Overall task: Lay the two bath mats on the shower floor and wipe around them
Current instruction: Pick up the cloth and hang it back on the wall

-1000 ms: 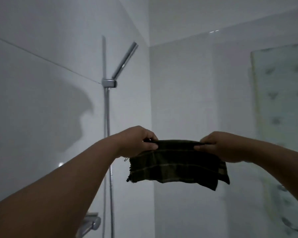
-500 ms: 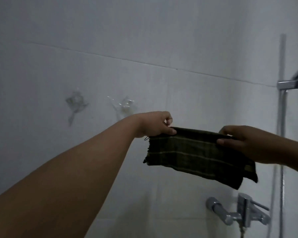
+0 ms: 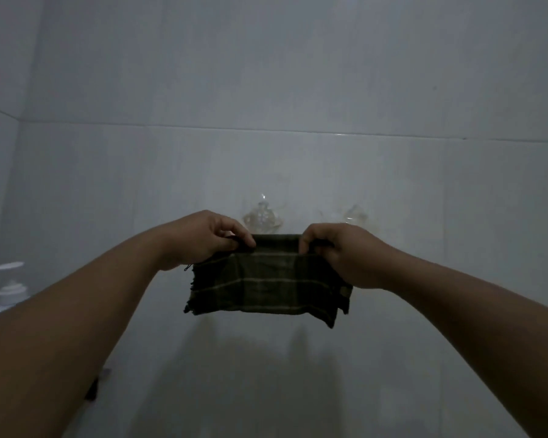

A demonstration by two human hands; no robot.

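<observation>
Both arms reach forward and up, forearms bare, elbows out of frame low. Left hand knuckles up, fingers curled down, thumb and fingertips pinching the top left edge of the cloth. Right hand mirrors it, back of hand toward camera, fingers hooked over the top right edge, pinching it. Both hands clamped on the cloth, held level, cloth stretched between them and hanging free in the air in front of the wall, not touching it as far as I can tell.

Cloth: dark, olive-green looking, woven, thin pale stripes forming a plaid grid. Folded over at the top edge, so doubled. Left edge frayed with loose threads. Lower right corner droops lower than the rest, small tag-like patch near the right edge. Soft, limp, wrinkled.

Wall: large glossy white tiles, thin grout lines, one horizontal seam across the middle, corner seam at far left. Dim light, shadows of the arms and cloth on the tile below.

Two clear plastic suction-type hooks on the wall just behind the hands: left hook above the cloth's top edge, right hook above the right hand. Both glassy, shape blurry.

Far left edge: white pump bottle, nozzle pointing right, partly hidden by the left forearm.
</observation>
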